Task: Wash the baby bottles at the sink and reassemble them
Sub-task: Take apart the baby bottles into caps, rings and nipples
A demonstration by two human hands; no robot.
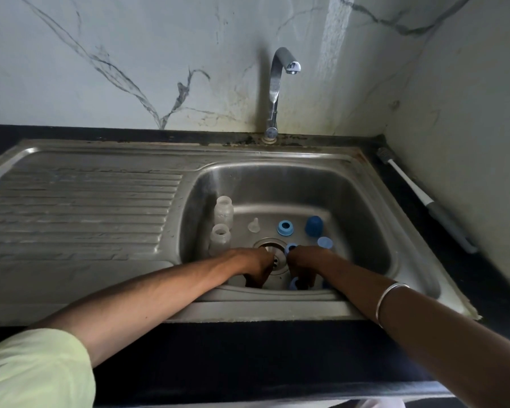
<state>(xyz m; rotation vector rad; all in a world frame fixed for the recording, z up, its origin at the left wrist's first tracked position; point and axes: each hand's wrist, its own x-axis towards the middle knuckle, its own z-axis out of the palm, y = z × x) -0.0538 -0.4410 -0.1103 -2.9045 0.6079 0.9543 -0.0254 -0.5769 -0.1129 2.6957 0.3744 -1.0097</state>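
While both hands (258,267) (304,267) reach into the sink (365,201), grips hidden, the light, slippery plastic bottles (220,238) look easiest held round the body.

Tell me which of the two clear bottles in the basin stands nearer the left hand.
The front clear bottle, right behind the left hand by the basin's left wall. The other clear bottle stands farther back, toward the tap.

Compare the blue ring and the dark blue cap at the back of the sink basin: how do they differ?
The blue ring is light blue, low and open in the middle; the dark blue cap is deeper blue, taller and closed, with a domed top. The ring lies nearer the clear teat, the cap further right. Both rest on the floor of the sink, apart, with neither hand touching them.
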